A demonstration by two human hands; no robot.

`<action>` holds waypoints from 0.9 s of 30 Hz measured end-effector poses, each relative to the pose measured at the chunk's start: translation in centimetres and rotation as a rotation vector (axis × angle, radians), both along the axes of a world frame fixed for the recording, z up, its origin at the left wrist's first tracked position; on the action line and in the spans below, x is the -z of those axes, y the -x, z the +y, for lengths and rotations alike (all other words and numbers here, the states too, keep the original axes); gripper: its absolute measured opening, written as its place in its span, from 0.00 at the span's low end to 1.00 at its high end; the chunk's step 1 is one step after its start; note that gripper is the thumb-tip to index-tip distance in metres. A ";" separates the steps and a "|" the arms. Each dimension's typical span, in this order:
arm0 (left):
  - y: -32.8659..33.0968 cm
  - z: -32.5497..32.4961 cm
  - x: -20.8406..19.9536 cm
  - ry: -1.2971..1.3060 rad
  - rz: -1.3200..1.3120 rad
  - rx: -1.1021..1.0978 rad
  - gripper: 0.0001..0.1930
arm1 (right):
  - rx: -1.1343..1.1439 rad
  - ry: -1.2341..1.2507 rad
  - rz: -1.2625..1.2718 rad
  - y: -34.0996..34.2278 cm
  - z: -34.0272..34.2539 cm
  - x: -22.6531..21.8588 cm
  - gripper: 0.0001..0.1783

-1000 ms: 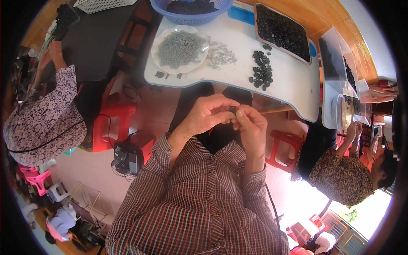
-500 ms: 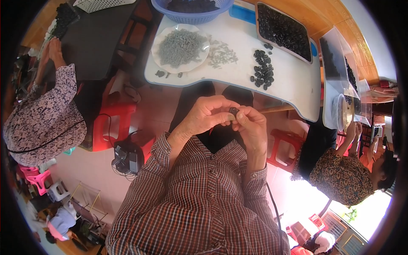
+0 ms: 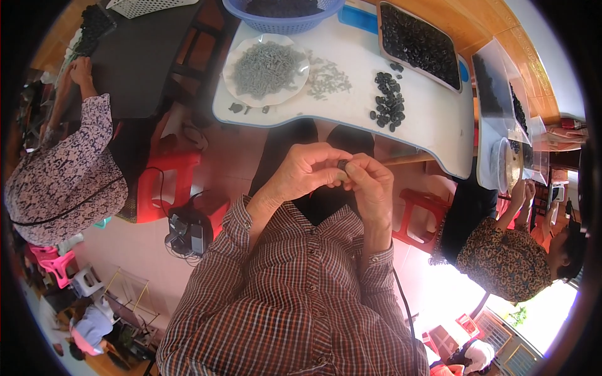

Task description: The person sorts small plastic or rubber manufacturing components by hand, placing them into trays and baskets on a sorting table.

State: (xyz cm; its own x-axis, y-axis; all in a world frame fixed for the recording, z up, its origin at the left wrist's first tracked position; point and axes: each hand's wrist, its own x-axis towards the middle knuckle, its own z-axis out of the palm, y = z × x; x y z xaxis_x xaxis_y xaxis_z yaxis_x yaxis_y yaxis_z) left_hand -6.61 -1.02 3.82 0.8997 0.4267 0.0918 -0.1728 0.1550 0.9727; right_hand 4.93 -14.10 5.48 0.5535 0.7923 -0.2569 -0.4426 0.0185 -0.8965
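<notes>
Above my lap, just off the table's front edge, my left hand [image 3: 311,168] and my right hand [image 3: 371,178] meet. Between their thumbs and fingertips they pinch a small dark round piece [image 3: 342,165], mostly covered by the fingers; its exact kind I cannot make out. Similar small black pieces [image 3: 389,103] lie in a loose pile on the white table [image 3: 282,114]. To the left of that pile, small pale translucent pieces [image 3: 328,80] are scattered. A white scalloped plate [image 3: 231,80] bears a heap of thin grey pieces [image 3: 265,69].
A blue basket [image 3: 282,25] with dark contents and a metal tray [image 3: 461,84] of black pieces stand at the table's back. Co-workers sit left [image 3: 69,169] and right [image 3: 508,257]. Red stools [image 3: 179,182] and a black device [image 3: 188,232] are beside me.
The dark piece has turned slightly between my fingertips and shows less. Both hands stay in nearly the same place. The co-worker at left has shifted a hand a little.
</notes>
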 end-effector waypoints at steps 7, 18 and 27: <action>0.2 0.2 0.0 0.087 0.005 0.030 0.14 | -0.085 -0.035 0.125 -0.6 -0.2 0.4 0.05; 0.4 0.2 -0.1 0.166 0.050 0.044 0.13 | -0.137 -0.056 0.242 -1.0 -0.4 1.7 0.06; 0.7 0.2 0.4 0.219 0.080 0.072 0.12 | -0.187 -0.061 0.291 -1.1 -0.4 2.1 0.08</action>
State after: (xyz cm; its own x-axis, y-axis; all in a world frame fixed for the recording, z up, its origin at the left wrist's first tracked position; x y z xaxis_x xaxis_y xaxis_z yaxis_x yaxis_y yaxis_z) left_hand -7.35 -0.79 3.44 0.9294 0.3628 -0.0683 -0.0777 0.3730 0.9246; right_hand 6.00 -14.48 3.34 0.3077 0.8916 -0.3321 -0.6806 -0.0376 -0.7317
